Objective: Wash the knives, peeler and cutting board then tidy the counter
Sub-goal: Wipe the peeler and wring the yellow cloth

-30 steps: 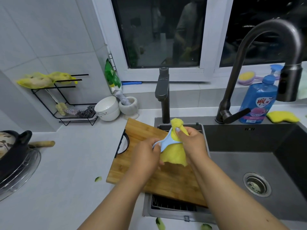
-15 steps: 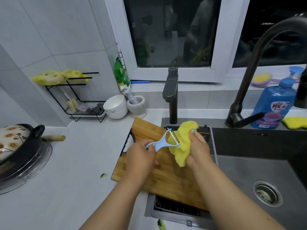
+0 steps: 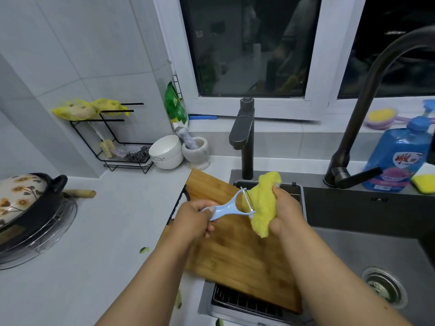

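Head view: light-blue peeler [image 3: 226, 206] held over the bamboo cutting board [image 3: 237, 252], blade against a yellow cloth [image 3: 263, 203].
Left hand [image 3: 195, 217] grips the peeler's handle at 9 o'clock of the blade; right hand [image 3: 286, 212] clutches the cloth at 3 o'clock. The board bridges counter [image 3: 98, 243] and sink [image 3: 348, 245], with 2 stacked white bowls [image 3: 166, 151] at 11 o'clock.
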Available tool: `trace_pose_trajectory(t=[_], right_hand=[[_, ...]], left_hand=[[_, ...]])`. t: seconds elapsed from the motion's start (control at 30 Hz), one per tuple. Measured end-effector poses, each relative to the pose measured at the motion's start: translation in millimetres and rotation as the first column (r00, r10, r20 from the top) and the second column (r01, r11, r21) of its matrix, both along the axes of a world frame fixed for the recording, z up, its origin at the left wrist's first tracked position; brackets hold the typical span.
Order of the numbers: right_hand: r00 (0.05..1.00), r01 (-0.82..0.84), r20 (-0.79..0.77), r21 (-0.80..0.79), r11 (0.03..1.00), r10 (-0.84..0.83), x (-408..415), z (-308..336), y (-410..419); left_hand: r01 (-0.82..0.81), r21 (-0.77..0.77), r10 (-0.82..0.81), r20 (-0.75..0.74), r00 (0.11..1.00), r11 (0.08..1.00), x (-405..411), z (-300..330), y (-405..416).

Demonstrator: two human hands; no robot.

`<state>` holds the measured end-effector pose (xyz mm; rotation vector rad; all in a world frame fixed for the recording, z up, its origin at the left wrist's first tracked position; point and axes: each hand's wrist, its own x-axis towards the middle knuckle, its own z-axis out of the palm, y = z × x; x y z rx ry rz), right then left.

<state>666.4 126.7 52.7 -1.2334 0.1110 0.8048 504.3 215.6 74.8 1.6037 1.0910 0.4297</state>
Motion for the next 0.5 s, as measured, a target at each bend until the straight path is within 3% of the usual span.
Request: trace_pose_trajectory(t=[0.13,0.2,0.3,0.5], right_hand=[[0.995,0.041,-0.088,0.022,0.999,-0.039,8.5,-0.7,-2.6],[0.984,0.043,-0.172,0.023,0.999,-0.038,12.2,2.1,-5.4],[0.985,0.072,-0.161,0.011,0.997,-0.069,22.7,1.1,-11.4],[0.988,0.132,-0.078,-0.064,0.989,-0.137,39.6,-8.6,-25.1]], left_hand=[[-0.082,0.021,0.083,-0.069,0.994,0.996,9.3,-17.2,-1.9],[-0.029,0.096,0.043,-0.148,0.988,0.995,13.0,-33.8,-3.2],[0.084,0.196,-0.028,-0.271,0.962,0.977,17.4,-61.3,-4.2],[0.314,0.463,0.065,-0.637,0.768,0.829,29.4,-86.0,-14.4]])
